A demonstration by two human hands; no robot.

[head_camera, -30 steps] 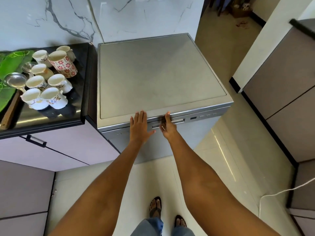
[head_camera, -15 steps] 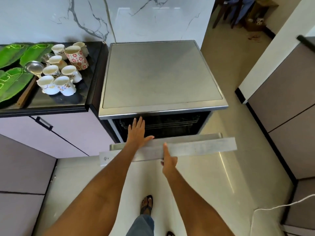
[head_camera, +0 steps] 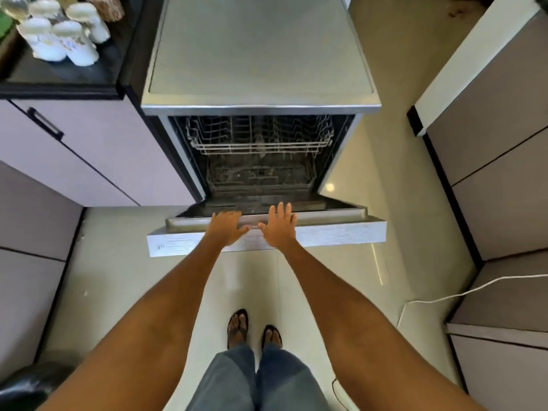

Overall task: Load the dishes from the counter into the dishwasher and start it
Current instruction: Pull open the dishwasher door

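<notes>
A: Lowering the grey steel dishwasher door [head_camera: 326, 232] calls for even support. In the head view the left hand [head_camera: 226, 228] curls its fingers over the door's top edge, gripping it, while the right hand [head_camera: 278, 228] lies flat, fingers spread, holding nothing. I'd ease the door down level until it rests on its hinges.

B: And the dishes?

A: The white patterned ceramic cups [head_camera: 63, 34] stand on the black counter [head_camera: 68, 75] at upper left, well apart from the hands. The upper wire rack [head_camera: 258, 143] and lower wire rack [head_camera: 261, 178] look empty.

B: What changed over the last half-second?

A: The door was barely ajar then; now it has swung nearly flat, exposing both racks. The right hand has moved from beneath the edge to on top.
</notes>
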